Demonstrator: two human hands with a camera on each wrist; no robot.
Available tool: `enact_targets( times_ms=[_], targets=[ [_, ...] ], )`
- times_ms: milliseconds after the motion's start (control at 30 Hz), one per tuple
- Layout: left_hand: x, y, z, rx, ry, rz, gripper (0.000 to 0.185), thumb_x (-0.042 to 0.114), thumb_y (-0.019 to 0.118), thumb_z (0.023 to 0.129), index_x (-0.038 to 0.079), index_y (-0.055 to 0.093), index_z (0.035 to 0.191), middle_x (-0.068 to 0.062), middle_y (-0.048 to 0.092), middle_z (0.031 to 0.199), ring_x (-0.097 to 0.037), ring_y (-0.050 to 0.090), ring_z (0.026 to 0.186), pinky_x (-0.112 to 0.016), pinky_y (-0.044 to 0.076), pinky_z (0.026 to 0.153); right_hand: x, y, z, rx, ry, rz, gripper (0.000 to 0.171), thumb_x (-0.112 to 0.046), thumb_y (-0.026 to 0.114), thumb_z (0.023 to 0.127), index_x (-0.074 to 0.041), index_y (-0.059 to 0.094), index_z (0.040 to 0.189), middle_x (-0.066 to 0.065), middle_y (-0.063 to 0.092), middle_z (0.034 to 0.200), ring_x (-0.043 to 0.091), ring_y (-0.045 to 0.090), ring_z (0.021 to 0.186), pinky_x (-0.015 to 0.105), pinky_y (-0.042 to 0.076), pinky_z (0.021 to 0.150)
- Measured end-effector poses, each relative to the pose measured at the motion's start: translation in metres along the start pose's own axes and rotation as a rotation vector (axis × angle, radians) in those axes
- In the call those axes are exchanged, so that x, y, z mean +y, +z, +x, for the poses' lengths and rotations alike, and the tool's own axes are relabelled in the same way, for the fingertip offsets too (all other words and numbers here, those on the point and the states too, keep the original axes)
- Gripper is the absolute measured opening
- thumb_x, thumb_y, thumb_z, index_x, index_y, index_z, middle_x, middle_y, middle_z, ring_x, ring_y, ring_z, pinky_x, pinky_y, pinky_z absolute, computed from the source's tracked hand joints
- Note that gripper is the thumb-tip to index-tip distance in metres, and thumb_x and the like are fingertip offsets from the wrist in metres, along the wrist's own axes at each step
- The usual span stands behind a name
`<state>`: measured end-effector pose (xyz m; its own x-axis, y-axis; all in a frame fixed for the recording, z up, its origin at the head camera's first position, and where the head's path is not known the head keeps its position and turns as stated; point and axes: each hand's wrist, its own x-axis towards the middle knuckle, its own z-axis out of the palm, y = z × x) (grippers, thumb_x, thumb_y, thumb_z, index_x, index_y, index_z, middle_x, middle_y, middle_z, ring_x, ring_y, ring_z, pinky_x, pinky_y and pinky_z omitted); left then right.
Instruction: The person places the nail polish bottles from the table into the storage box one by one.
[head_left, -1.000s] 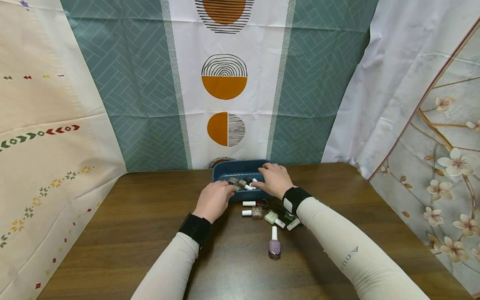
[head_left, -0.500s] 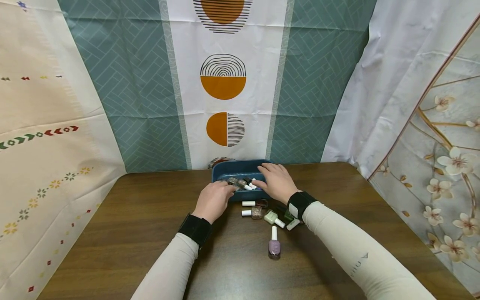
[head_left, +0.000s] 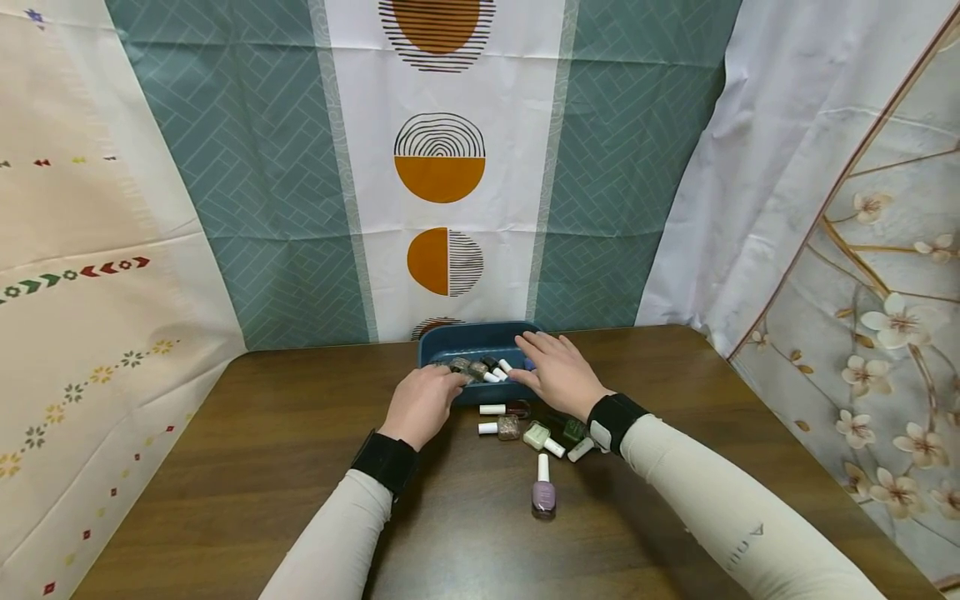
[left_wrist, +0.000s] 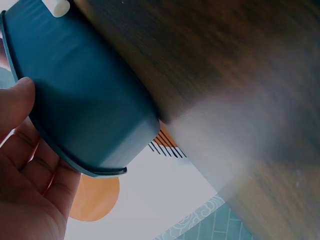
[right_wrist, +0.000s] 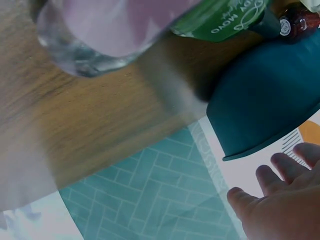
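Observation:
A dark blue bin stands at the far side of the table with several nail polish bottles in it, mostly with white caps. My left hand grips its near left rim; in the left wrist view the thumb presses the bin's outer wall and the fingers go over the rim. My right hand hovers with spread fingers over the bin's right end, near a blue bottle. In the right wrist view those fingers hold nothing, apart from the bin wall.
Before the bin lie a dark red bottle, a glittery one, a pale green one and a dark green one. Closer lies a lilac bottle. A patterned cloth hangs behind the table's far edge.
My right hand has drawn slightly to the right, and the blue bottle in the bin shows more. The left hand keeps its grip on the rim. The head view has shifted a little.

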<state>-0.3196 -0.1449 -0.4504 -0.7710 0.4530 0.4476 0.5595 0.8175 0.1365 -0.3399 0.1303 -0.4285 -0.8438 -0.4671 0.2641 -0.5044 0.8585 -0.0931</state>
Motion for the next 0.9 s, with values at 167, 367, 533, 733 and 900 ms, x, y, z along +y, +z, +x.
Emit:
enact_targets(
  times_ms=[167,367,533,733,900],
  targets=[
    [0.0,0.0,0.0,0.002,0.007,-0.013,0.017,0.01,0.081,0.102,0.011,0.086,0.118,-0.003,0.077,0.096,-0.026,0.074,0.094,-0.043,0.061,0.09,0.002,-0.001,-0.007,0.006,-0.002,0.02,0.075,-0.052,0.061,0.112,-0.004,0.045,0.167,0.018,0.042,0.173,0.04,0.035,0.162,0.062,0.021,0.132],
    [-0.002,0.001,0.0,0.001,0.007,-0.018,0.017,0.009,0.081,0.102,0.011,0.086,0.118,-0.003,0.076,0.094,-0.026,0.073,0.093,-0.044,0.061,0.089,0.003,-0.004,-0.016,-0.005,-0.018,0.025,0.076,-0.051,0.062,0.112,-0.003,0.043,0.168,0.019,0.04,0.174,0.04,0.032,0.163,0.063,0.02,0.132],
    [-0.001,0.001,0.0,0.004,0.01,-0.016,0.017,0.009,0.08,0.102,0.011,0.086,0.118,-0.004,0.077,0.096,-0.027,0.074,0.094,-0.044,0.061,0.09,0.003,-0.007,-0.026,-0.002,-0.039,0.03,0.077,-0.049,0.064,0.111,-0.002,0.042,0.168,0.021,0.04,0.173,0.041,0.033,0.162,0.064,0.02,0.131],
    [-0.001,0.0,-0.001,0.008,0.012,-0.011,0.016,0.009,0.081,0.101,0.012,0.086,0.116,-0.004,0.076,0.093,-0.027,0.074,0.092,-0.044,0.062,0.088,0.007,-0.01,-0.035,0.01,-0.054,0.031,0.077,-0.049,0.064,0.111,-0.002,0.042,0.168,0.021,0.041,0.173,0.041,0.033,0.162,0.066,0.021,0.13],
    [-0.001,-0.001,0.0,0.0,0.01,-0.003,0.016,0.01,0.081,0.102,0.012,0.086,0.117,-0.004,0.076,0.093,-0.027,0.073,0.092,-0.044,0.061,0.089,0.009,-0.015,-0.042,0.005,-0.049,0.032,0.078,-0.049,0.064,0.111,-0.003,0.04,0.169,0.02,0.039,0.174,0.04,0.031,0.163,0.065,0.02,0.131]
  ],
)
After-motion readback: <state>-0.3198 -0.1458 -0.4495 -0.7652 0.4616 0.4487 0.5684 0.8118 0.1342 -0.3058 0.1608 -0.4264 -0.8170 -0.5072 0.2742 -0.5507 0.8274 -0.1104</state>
